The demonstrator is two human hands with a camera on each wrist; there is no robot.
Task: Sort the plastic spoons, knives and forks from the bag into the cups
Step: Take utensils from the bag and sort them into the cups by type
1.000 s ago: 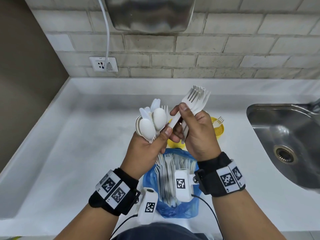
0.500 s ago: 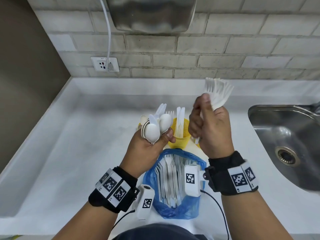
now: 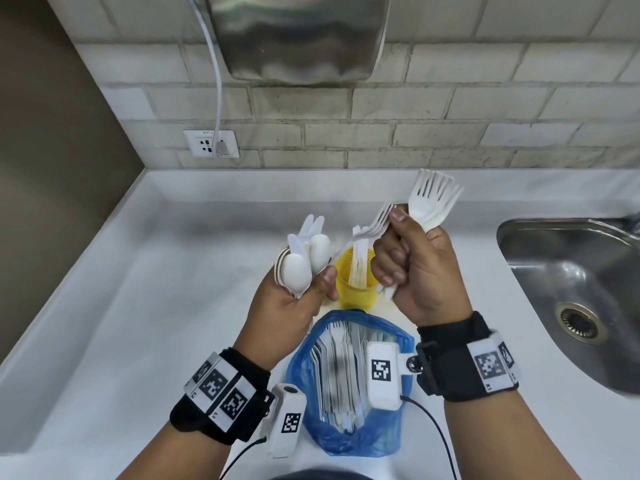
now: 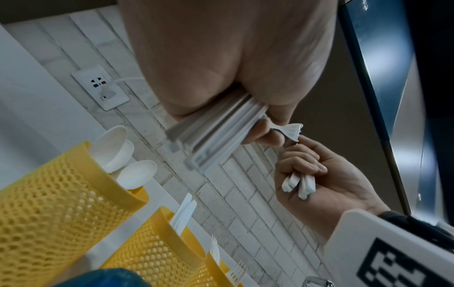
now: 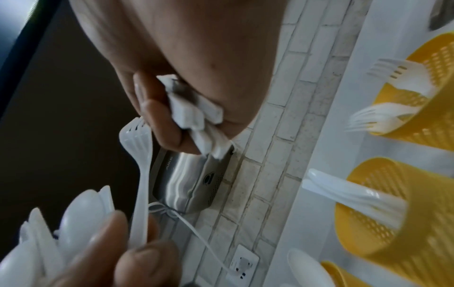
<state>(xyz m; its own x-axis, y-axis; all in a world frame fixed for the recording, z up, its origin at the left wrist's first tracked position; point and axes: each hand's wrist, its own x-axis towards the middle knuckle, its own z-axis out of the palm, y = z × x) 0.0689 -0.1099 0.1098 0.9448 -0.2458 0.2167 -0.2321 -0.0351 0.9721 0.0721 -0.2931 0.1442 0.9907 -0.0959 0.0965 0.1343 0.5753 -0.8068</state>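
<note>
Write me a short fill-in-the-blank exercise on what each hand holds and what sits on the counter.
1. The right hand grips a bunch of white plastic ____.
2. The left hand holds a mixed bundle of knives and ____.
3. The perforated cups on the counter are coloured ____.
4. The blue bag of cutlery lies on the counter to the ____ of the sink.

Missing words: forks; spoons; yellow; left

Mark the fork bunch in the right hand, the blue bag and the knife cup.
fork bunch [image 3: 431, 206], head view, on the fork heads.
blue bag [image 3: 349, 441], head view, on its lower front wall.
knife cup [image 5: 393, 219], right wrist view, on its mesh wall.
</note>
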